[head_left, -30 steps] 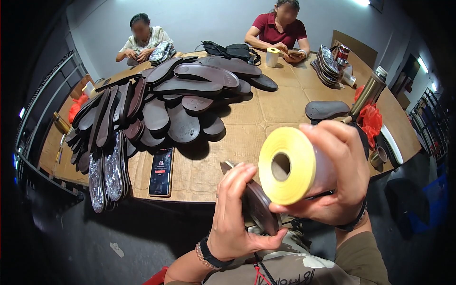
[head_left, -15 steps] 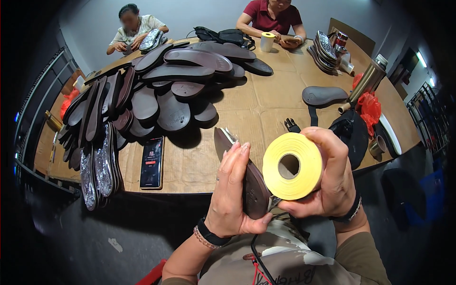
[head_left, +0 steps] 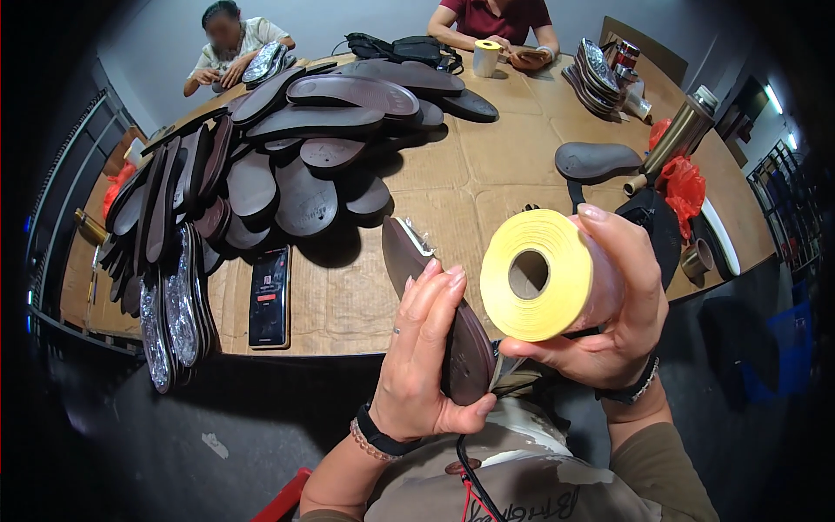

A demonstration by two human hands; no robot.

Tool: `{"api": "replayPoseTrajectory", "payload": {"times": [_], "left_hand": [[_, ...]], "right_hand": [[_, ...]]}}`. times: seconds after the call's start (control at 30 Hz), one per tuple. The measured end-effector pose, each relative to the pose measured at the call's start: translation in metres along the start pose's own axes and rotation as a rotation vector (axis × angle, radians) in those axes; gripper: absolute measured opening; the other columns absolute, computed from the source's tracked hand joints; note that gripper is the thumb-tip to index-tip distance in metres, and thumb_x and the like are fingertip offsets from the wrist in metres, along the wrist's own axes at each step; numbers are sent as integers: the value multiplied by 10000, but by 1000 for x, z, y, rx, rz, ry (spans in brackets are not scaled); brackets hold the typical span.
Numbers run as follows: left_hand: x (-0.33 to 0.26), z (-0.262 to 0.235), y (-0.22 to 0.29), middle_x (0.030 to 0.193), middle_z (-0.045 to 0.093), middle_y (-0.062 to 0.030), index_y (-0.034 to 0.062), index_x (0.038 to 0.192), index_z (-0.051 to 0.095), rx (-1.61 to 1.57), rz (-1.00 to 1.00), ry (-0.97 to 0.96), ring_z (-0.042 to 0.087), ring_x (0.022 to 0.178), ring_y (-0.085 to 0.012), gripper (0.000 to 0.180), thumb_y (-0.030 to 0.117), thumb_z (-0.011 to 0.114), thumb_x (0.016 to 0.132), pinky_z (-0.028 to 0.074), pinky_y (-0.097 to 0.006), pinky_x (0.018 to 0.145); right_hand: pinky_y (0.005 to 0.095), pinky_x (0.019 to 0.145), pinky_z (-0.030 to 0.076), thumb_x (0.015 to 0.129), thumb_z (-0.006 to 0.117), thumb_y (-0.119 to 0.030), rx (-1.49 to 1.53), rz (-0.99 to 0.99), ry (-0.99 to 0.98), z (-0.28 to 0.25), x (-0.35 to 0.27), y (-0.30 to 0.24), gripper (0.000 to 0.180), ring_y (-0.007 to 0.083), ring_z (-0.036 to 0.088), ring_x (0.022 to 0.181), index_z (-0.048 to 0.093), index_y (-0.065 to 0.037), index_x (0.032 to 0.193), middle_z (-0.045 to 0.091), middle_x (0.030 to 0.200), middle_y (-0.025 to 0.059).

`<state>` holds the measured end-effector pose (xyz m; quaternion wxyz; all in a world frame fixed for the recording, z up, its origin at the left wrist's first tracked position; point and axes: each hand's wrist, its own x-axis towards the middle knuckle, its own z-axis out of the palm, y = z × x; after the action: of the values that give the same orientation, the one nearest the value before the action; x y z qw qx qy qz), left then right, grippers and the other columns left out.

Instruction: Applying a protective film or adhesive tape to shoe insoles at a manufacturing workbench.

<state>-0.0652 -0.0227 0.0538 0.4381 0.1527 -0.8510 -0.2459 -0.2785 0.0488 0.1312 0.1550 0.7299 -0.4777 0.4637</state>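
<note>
In my left hand (head_left: 416, 361) a dark brown shoe sole (head_left: 470, 352) is gripped on edge, fingers along its near side and thumb under its lower end. A whitish layer and crinkled clear film show at its far end. My right hand (head_left: 631, 296) is wrapped round a thick roll of tape (head_left: 500, 283) with a yellow face and a cardboard core. A thin pale strip (head_left: 500, 370) spans the small gap between the roll and the sole's lower end. Both hands are just off the table's near edge.
A large heap of dark soles (head_left: 304, 204) covers the table's left, with film-wrapped soles (head_left: 178, 313) beside a phone (head_left: 270, 300). A single sole (head_left: 596, 161), steel flask (head_left: 683, 130) and red bag (head_left: 683, 187) lie right. Two people sit across, near another roll (head_left: 486, 59).
The roll in my right hand has risen and tilted, showing more of its side. Its gap from the sole's lower end has widened. My left hand still holds the sole, nearly in place.
</note>
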Motion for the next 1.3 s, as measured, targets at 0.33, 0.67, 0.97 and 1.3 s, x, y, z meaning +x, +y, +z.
{"api": "replayPoseTrajectory", "payload": {"times": [0.33, 0.67, 0.97, 1.3], "left_hand": [[-5, 1, 0, 1532, 488, -316, -114, 1545, 427, -33, -1, -1, 443, 1469, -526, 1023, 588, 720, 861, 315, -637, 1223], [-22, 1, -4, 1495, 521, -264, -81, 1520, 471, -57, -15, 4, 471, 1455, -486, 973, 480, 811, 802, 350, -621, 1219], [-43, 4, -14, 1494, 511, -232, -27, 1489, 530, -75, -69, -45, 469, 1457, -441, 910, 253, 873, 694, 373, -593, 1231], [-29, -11, -6, 1543, 439, -261, -7, 1515, 473, -56, -210, -103, 416, 1456, -482, 1020, 345, 920, 669, 340, -567, 1222]], "right_hand": [[417, 978, 559, 592, 1039, -423, -32, 49, -78, 5, -2, -5, 1071, 327, 662, 1156, 534, -15, 1445, 641, 1337, 186], [422, 845, 599, 681, 992, -391, -2, 89, -133, 14, -11, -11, 961, 361, 707, 1022, 552, 14, 1434, 667, 1237, 203], [411, 766, 566, 696, 939, -542, -51, 78, -221, 31, -43, -4, 864, 323, 675, 900, 662, 10, 1300, 619, 1114, 167], [430, 828, 569, 733, 914, -568, 10, 37, -252, 35, -39, -2, 892, 374, 723, 1008, 592, 46, 1295, 676, 1220, 239]]}}
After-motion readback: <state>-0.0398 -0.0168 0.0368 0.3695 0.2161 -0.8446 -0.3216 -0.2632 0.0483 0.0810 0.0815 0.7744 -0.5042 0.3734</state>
